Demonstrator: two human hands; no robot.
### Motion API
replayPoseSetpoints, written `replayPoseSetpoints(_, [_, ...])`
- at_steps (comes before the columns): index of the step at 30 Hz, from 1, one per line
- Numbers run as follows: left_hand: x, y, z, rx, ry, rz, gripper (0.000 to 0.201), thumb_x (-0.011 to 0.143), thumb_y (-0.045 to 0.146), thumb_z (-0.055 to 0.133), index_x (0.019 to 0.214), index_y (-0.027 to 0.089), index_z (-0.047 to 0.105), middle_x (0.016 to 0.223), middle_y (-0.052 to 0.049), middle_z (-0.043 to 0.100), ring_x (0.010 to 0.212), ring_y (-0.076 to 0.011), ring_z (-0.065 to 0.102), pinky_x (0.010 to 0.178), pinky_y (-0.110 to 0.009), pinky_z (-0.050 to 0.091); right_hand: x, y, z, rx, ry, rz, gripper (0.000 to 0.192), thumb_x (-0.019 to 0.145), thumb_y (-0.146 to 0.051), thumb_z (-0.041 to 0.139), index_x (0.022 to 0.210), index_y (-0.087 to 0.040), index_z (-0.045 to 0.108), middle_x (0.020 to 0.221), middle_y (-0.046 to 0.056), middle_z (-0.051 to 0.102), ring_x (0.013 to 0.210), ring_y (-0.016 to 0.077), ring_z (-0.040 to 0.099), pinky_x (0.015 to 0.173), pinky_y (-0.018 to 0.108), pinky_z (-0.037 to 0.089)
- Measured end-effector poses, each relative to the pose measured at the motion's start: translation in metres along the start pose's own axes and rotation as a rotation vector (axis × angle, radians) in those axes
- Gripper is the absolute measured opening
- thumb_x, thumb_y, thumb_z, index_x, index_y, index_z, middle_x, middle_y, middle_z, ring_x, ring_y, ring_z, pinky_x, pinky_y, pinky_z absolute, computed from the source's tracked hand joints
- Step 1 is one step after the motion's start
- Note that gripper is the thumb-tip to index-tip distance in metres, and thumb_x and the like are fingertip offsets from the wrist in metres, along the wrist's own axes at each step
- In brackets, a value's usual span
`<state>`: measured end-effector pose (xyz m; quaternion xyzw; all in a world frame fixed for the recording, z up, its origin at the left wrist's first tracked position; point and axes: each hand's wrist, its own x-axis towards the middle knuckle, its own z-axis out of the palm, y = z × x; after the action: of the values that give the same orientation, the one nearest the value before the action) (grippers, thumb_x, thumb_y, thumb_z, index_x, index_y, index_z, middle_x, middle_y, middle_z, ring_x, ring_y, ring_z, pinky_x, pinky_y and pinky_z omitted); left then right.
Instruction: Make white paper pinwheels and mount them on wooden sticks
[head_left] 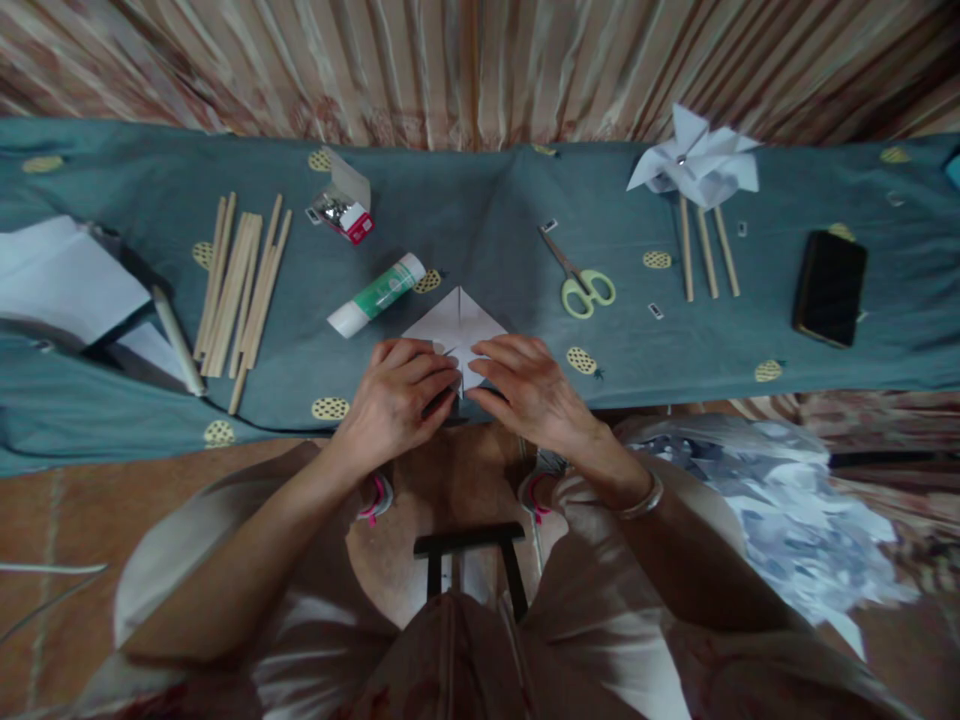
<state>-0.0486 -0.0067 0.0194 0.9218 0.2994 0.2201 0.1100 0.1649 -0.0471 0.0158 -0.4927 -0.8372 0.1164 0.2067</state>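
Note:
A folded white paper square (457,325) lies on the teal cloth (480,220) near the table's front edge, one corner pointing away from me. My left hand (397,395) and my right hand (525,390) both press down on its near half, fingertips meeting at the middle crease. A green-and-white glue stick (377,294) lies just left of the paper. Green-handled scissors (579,280) lie to the right.
Several wooden sticks (240,290) lie at the left beside a pencil (178,340) and white sheets (64,280). A small open box (343,210) sits behind the glue. Finished paper pinwheels (697,165) on sticks and a black phone (829,288) lie at the right. Paper scraps (787,510) cover the floor.

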Motion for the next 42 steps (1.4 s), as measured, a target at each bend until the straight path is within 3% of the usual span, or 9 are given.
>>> replayPoseSetpoints(9, [-0.001, 0.003, 0.000, 0.002, 0.016, 0.031, 0.017, 0.092, 0.023, 0.057, 0.103, 0.019, 0.070, 0.104, -0.006, 0.075, 0.104, -0.0268, 0.061, 0.088, -0.044, 0.044, 0.004, 0.001, 0.005, 0.167, 0.139, 0.169, 0.022, 0.098, -0.028, 0.051, 0.099, -0.023, 0.073, 0.123, 0.005, 0.069, 0.117, 0.0222, 0.058, 0.102, 0.040, 0.047])
replayPoseSetpoints(16, [-0.003, 0.009, 0.001, -0.001, 0.020, 0.058, 0.017, 0.092, 0.021, 0.057, 0.102, 0.017, 0.071, 0.106, -0.008, 0.075, 0.104, -0.0268, 0.062, 0.087, -0.043, 0.046, 0.007, -0.001, 0.000, 0.247, 0.093, 0.204, 0.023, 0.097, -0.026, 0.055, 0.088, -0.021, 0.075, 0.094, 0.003, 0.075, 0.089, 0.0174, 0.065, 0.088, 0.034, 0.048])
replayPoseSetpoints(19, [-0.003, 0.009, 0.003, 0.007, 0.040, 0.081, 0.018, 0.092, 0.021, 0.057, 0.103, 0.014, 0.071, 0.107, -0.010, 0.075, 0.104, -0.0274, 0.062, 0.087, -0.044, 0.047, 0.008, 0.000, 0.001, 0.266, 0.082, 0.222, 0.024, 0.097, -0.029, 0.055, 0.087, -0.022, 0.075, 0.092, 0.002, 0.076, 0.086, 0.0167, 0.066, 0.086, 0.032, 0.047])
replayPoseSetpoints(28, [-0.002, 0.010, 0.004, 0.006, 0.038, 0.064, 0.019, 0.092, 0.021, 0.057, 0.104, 0.015, 0.071, 0.106, -0.009, 0.075, 0.102, -0.0273, 0.062, 0.086, -0.044, 0.047, 0.013, -0.001, 0.003, 0.212, 0.098, 0.334, 0.016, 0.092, -0.024, 0.062, 0.102, -0.020, 0.073, 0.091, 0.003, 0.076, 0.085, 0.0187, 0.066, 0.082, 0.032, 0.048])
replayPoseSetpoints(35, [-0.003, 0.010, 0.004, 0.012, 0.082, 0.064, 0.021, 0.092, 0.021, 0.058, 0.109, 0.014, 0.069, 0.111, -0.011, 0.074, 0.104, -0.0275, 0.062, 0.087, -0.044, 0.046, 0.015, -0.005, 0.003, 0.134, 0.095, 0.364, 0.012, 0.091, -0.025, 0.062, 0.097, -0.020, 0.071, 0.085, 0.002, 0.075, 0.088, 0.0206, 0.064, 0.083, 0.033, 0.046])
replayPoseSetpoints(42, [-0.004, 0.011, 0.004, 0.017, 0.040, 0.071, 0.023, 0.093, 0.021, 0.056, 0.111, 0.014, 0.069, 0.115, -0.010, 0.074, 0.105, -0.0271, 0.062, 0.088, -0.044, 0.046, 0.013, -0.007, 0.006, -0.028, 0.081, 0.324, 0.015, 0.096, -0.031, 0.056, 0.095, -0.022, 0.068, 0.087, 0.002, 0.074, 0.089, 0.0208, 0.061, 0.085, 0.035, 0.042])
